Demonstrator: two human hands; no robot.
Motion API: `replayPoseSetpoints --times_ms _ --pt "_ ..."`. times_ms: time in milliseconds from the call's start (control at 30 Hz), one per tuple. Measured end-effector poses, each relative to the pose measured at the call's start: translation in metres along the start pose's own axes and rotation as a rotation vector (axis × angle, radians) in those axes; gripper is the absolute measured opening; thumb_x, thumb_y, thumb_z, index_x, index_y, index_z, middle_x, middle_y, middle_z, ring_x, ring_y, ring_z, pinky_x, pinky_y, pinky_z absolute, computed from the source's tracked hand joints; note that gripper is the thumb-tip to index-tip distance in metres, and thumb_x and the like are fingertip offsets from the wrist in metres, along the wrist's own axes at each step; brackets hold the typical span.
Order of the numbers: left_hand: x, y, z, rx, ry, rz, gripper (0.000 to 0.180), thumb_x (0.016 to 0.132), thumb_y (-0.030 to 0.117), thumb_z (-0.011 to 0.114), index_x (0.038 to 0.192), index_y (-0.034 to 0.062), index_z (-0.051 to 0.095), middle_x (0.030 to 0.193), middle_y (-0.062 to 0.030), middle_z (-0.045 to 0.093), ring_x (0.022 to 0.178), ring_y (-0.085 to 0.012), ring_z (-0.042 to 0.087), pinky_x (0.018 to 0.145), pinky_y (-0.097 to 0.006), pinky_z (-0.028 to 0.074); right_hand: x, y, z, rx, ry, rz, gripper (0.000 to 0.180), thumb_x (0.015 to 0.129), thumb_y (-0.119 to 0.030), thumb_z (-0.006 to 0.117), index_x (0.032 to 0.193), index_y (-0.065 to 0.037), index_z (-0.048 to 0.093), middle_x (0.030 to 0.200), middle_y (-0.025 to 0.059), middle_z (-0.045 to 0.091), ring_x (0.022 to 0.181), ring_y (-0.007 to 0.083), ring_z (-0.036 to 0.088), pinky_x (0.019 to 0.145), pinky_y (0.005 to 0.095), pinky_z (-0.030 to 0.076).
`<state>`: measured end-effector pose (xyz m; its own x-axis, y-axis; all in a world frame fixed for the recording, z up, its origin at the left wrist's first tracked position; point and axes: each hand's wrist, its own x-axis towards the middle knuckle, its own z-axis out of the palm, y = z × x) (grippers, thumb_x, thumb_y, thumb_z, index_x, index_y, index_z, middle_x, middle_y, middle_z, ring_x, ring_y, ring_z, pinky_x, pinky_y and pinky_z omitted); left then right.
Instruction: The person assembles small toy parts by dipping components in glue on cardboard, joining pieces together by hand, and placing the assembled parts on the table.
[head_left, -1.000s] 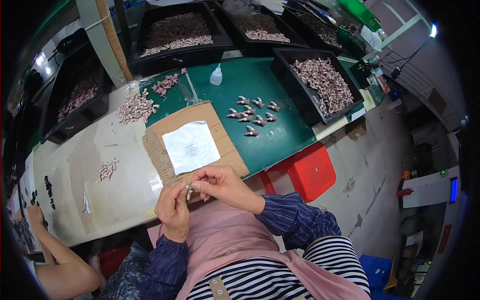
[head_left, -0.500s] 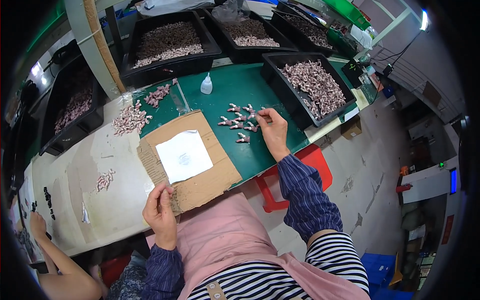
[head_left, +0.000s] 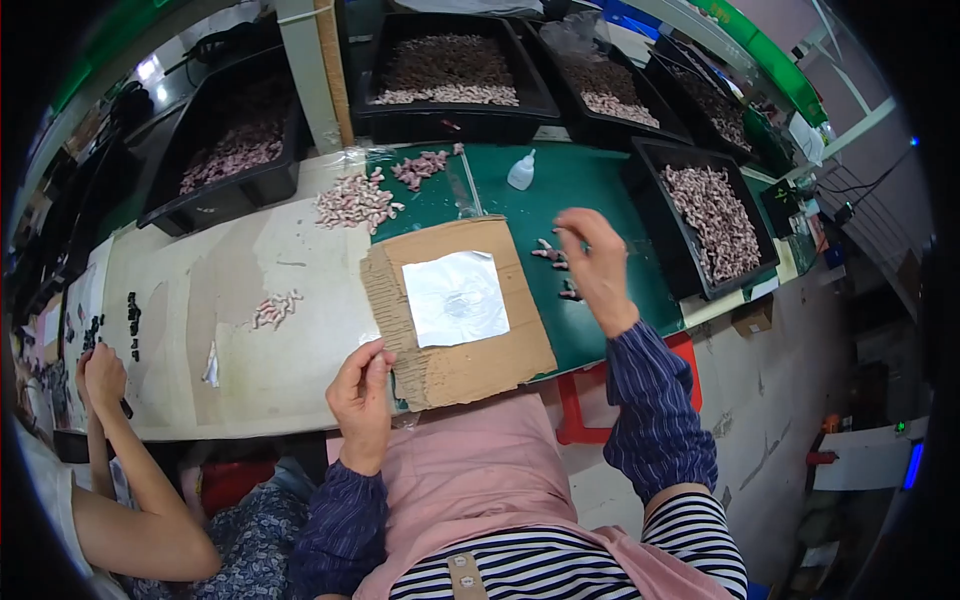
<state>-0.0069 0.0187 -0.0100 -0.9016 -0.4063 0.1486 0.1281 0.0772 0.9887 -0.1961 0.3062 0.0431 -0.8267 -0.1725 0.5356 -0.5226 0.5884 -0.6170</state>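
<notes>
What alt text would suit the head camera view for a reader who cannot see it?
A seated person's right hand is raised over small pinkish parts on a green mat, while the left hand rests at a cardboard sheet bearing a foil square. Black trays of similar parts ring the bench.

Black trays (head_left: 455, 110) of small parts and a white dropper bottle (head_left: 521, 171).

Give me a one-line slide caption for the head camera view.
Right hand lifted above small pink parts; left hand at cardboard sheet.
</notes>
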Motion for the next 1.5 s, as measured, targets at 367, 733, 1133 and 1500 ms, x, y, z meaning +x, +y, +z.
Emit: replayPoseSetpoints --times_ms 367,733,1133,1500 --pt "0.001 -0.013 0.0 0.136 0.057 0.058 0.016 0.098 -0.002 0.063 0.112 -0.0015 0.071 0.093 -0.0109 0.074 0.085 -0.017 0.071 0.077 -0.028 0.055 0.11 -0.037 0.166 -0.409 -0.413 0.075 0.029 0.092 -0.032 0.07 0.097 -0.003 0.074 0.095 0.0245 0.073 0.088 0.0404 0.072 0.078 0.0497 0.059" --pt "0.046 -0.003 -0.075 0.507 0.326 0.127 0.016 0.092 0.003 0.067 0.106 0.0017 0.073 0.093 -0.0138 0.071 0.081 -0.0283 0.067 0.073 -0.037 0.053 0.105 -0.02 0.165 -0.35 -0.365 -0.106 0.014 0.089 -0.014 0.069 0.097 -0.003 0.068 0.096 0.0198 0.073 0.091 0.0408 0.07 0.079 0.051 0.055" --pt "0.087 -0.02 -0.092 0.848 0.23 0.275 0.016 0.081 0.001 0.073 0.097 0.0045 0.072 0.097 -0.0115 0.066 0.094 -0.0345 0.062 0.08 -0.045 0.05 0.026 -0.067 0.073 0.424 -0.539 0.266 0.012 0.094 -0.003 0.068 0.104 0.003 0.069 0.085 0.0007 0.067 0.075 0.0074 0.063 0.069 0.0226 0.052" --pt "0.025 0.006 -0.044 -0.087 0.032 -0.116 0.013 0.101 0.007 0.063 0.106 -0.0027 0.069 0.091 -0.0038 0.071 0.077 -0.0069 0.061 0.069 -0.021 0.049 -0.04 -0.067 0.059 0.117 -0.346 0.059 0.012 0.087 -0.006 0.074 0.097 -0.002 0.071 0.091 0.0157 0.072 0.078 0.0329 0.069 0.067 0.0391 0.053"
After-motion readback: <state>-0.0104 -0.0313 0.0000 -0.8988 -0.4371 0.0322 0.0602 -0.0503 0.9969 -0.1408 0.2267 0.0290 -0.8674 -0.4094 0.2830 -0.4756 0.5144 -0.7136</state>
